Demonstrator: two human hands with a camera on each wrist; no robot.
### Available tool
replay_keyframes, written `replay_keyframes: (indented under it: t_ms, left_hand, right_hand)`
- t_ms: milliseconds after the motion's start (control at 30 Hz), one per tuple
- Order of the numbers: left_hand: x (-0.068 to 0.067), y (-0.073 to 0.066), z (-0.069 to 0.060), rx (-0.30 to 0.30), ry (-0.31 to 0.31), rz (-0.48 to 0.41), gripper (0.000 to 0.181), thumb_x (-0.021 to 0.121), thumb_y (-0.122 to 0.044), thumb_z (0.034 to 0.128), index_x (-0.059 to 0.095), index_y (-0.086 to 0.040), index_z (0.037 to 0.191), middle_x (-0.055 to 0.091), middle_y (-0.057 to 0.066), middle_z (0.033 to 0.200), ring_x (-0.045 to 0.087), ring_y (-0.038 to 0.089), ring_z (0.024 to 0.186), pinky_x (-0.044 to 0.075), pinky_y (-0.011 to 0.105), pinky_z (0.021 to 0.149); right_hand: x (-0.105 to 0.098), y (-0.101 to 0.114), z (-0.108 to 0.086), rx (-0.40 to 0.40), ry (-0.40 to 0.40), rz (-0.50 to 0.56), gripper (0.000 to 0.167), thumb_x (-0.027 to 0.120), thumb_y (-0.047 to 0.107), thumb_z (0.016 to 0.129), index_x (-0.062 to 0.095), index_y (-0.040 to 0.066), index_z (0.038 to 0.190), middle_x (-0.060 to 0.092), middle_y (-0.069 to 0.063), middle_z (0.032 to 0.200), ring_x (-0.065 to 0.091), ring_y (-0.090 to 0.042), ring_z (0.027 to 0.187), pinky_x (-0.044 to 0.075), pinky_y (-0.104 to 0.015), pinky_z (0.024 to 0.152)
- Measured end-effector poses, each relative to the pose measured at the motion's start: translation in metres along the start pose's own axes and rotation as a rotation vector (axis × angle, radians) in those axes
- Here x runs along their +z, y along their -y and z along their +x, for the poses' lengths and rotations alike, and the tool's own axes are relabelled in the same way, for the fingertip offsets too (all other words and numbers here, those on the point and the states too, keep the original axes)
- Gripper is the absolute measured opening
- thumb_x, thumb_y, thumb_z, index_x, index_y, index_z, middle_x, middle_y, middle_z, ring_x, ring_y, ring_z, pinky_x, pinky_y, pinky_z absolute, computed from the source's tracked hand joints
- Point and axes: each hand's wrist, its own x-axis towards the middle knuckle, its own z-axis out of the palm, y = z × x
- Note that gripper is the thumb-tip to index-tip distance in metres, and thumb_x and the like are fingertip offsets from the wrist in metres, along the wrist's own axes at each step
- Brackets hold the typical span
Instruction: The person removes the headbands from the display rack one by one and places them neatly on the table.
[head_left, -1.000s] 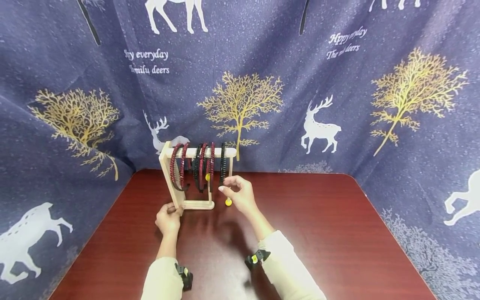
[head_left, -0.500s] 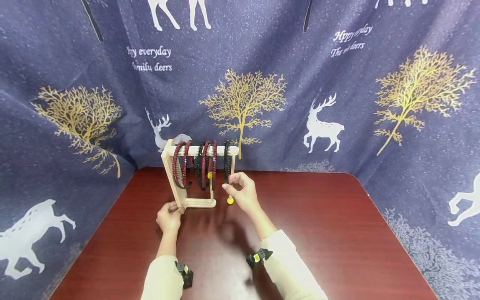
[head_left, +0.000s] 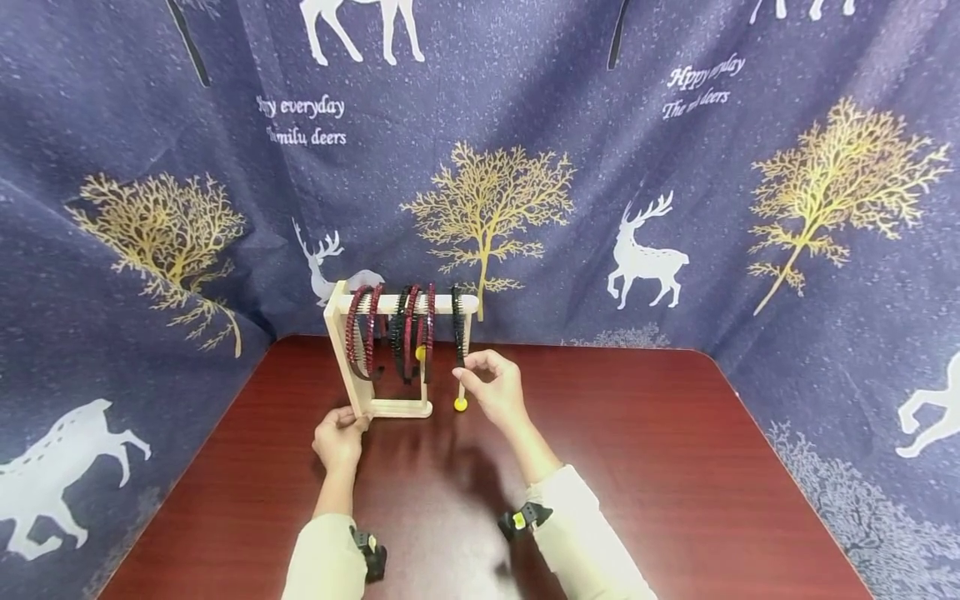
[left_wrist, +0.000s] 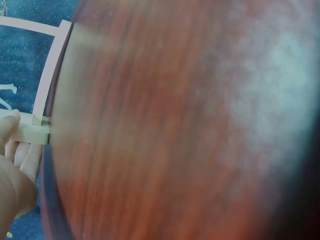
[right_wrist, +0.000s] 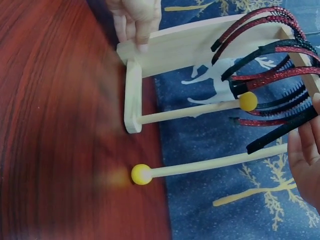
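A pale wooden stand [head_left: 347, 367] rises at the back left of the table. Several dark red and black toothed headbands hang on its top bar [head_left: 444, 305]. With thumb and fingers, my left hand [head_left: 337, 437] grips the foot of the stand's upright board; the left wrist view shows the thumb over the wood [left_wrist: 32, 134]. At the bar's right end hangs a black headband [head_left: 458, 321], its lower end pinched by my right hand [head_left: 497, 390]. In the right wrist view this black headband [right_wrist: 280, 131] slants out of the right fingers, which the frame edge partly cuts off.
Two wooden rods end in yellow balls, one ball [head_left: 461, 405] below the right hand, the other [right_wrist: 248, 101] beside the headbands. A reddish-brown table [head_left: 637, 467] extends in front and right. Behind hangs a blue cloth [head_left: 525, 108] with deer and trees.
My right hand has shifted slightly right, and the black headband has slid a little toward the bar's right end. My left hand keeps its place on the stand.
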Motion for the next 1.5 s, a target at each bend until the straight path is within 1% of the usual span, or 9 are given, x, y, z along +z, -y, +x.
replay_keyframes:
  t_ms: [167, 367, 600, 800, 1000, 1133, 1267, 1400, 1500]
  left_hand:
    - [-0.001, -0.001, -0.001, 0.015, -0.007, 0.011, 0.022, 0.08, -0.016, 0.0721, 0.07, -0.006, 0.089, 0.07, 0.012, 0.086, 0.057, 0.029, 0.091, 0.027, 0.045, 0.097]
    - [-0.001, -0.001, -0.003, 0.031, 0.005, 0.019, 0.022, 0.079, -0.016, 0.0731, 0.069, -0.005, 0.089, 0.07, 0.013, 0.086, 0.057, 0.03, 0.092, 0.025, 0.046, 0.098]
    - [0.0, -0.003, 0.0, 0.036, -0.008, 0.012, 0.022, 0.08, -0.016, 0.0723, 0.07, -0.006, 0.089, 0.07, 0.013, 0.085, 0.057, 0.03, 0.089, 0.027, 0.046, 0.096]
    - [0.0, -0.002, 0.0, 0.034, -0.008, 0.023, 0.022, 0.079, -0.015, 0.0726, 0.07, -0.006, 0.089, 0.07, 0.013, 0.086, 0.058, 0.03, 0.091, 0.028, 0.045, 0.096]
    - [0.001, 0.001, 0.0, 0.052, -0.013, 0.026, 0.021, 0.079, -0.015, 0.0727, 0.069, -0.005, 0.089, 0.07, 0.013, 0.086, 0.058, 0.03, 0.09, 0.027, 0.045, 0.096]
    - [0.001, 0.002, 0.0, 0.055, -0.011, 0.034, 0.022, 0.079, -0.016, 0.0729, 0.069, -0.005, 0.089, 0.07, 0.013, 0.086, 0.059, 0.03, 0.091, 0.027, 0.045, 0.097]
    - [0.001, 0.002, 0.0, 0.047, -0.006, 0.036, 0.022, 0.079, -0.015, 0.0728, 0.069, -0.005, 0.089, 0.07, 0.013, 0.086, 0.058, 0.03, 0.092, 0.026, 0.045, 0.098]
    - [0.0, 0.0, 0.0, 0.046, -0.003, 0.03, 0.022, 0.079, -0.015, 0.0731, 0.069, -0.005, 0.09, 0.07, 0.014, 0.086, 0.056, 0.031, 0.093, 0.024, 0.046, 0.098]
    - [0.0, -0.001, 0.0, 0.049, 0.001, 0.029, 0.022, 0.079, -0.016, 0.0734, 0.069, -0.005, 0.09, 0.069, 0.014, 0.086, 0.056, 0.032, 0.092, 0.024, 0.047, 0.098]
  right_hand:
    - [-0.001, 0.006, 0.005, -0.044, -0.008, -0.032, 0.013, 0.07, -0.008, 0.076, 0.061, -0.013, 0.085, 0.061, -0.021, 0.074, 0.054, -0.015, 0.068, 0.045, -0.024, 0.063]
    - [-0.006, 0.012, 0.014, -0.08, -0.011, -0.004, 0.013, 0.069, -0.01, 0.076, 0.06, -0.014, 0.084, 0.062, -0.022, 0.075, 0.057, -0.016, 0.068, 0.048, -0.027, 0.065]
    - [-0.016, 0.018, 0.023, -0.135, -0.027, 0.039, 0.014, 0.068, -0.014, 0.074, 0.058, -0.017, 0.083, 0.061, -0.026, 0.078, 0.058, -0.013, 0.072, 0.048, -0.021, 0.067]
    - [-0.026, 0.02, 0.022, -0.166, -0.027, 0.054, 0.014, 0.068, -0.015, 0.074, 0.057, -0.016, 0.083, 0.062, -0.017, 0.077, 0.059, -0.015, 0.074, 0.049, -0.02, 0.069]
    - [-0.037, 0.02, 0.017, -0.185, 0.006, 0.073, 0.013, 0.066, -0.017, 0.075, 0.054, -0.015, 0.081, 0.058, -0.024, 0.079, 0.056, -0.008, 0.073, 0.047, -0.019, 0.066]
    - [-0.044, 0.017, 0.011, -0.18, -0.019, 0.066, 0.014, 0.066, -0.018, 0.074, 0.054, -0.014, 0.08, 0.057, -0.016, 0.078, 0.056, -0.012, 0.075, 0.047, -0.02, 0.068]
    - [-0.05, 0.016, 0.005, -0.147, -0.065, 0.054, 0.014, 0.065, -0.019, 0.074, 0.054, -0.016, 0.08, 0.057, -0.008, 0.077, 0.058, -0.016, 0.077, 0.048, -0.019, 0.07]
    - [-0.056, 0.015, -0.001, -0.104, -0.112, 0.027, 0.013, 0.066, -0.017, 0.075, 0.055, -0.017, 0.082, 0.058, -0.007, 0.076, 0.059, -0.015, 0.076, 0.048, -0.019, 0.07]
    - [-0.06, 0.012, -0.006, -0.083, -0.139, 0.01, 0.013, 0.066, -0.016, 0.075, 0.056, -0.018, 0.083, 0.059, -0.012, 0.076, 0.06, -0.016, 0.074, 0.048, -0.019, 0.067]
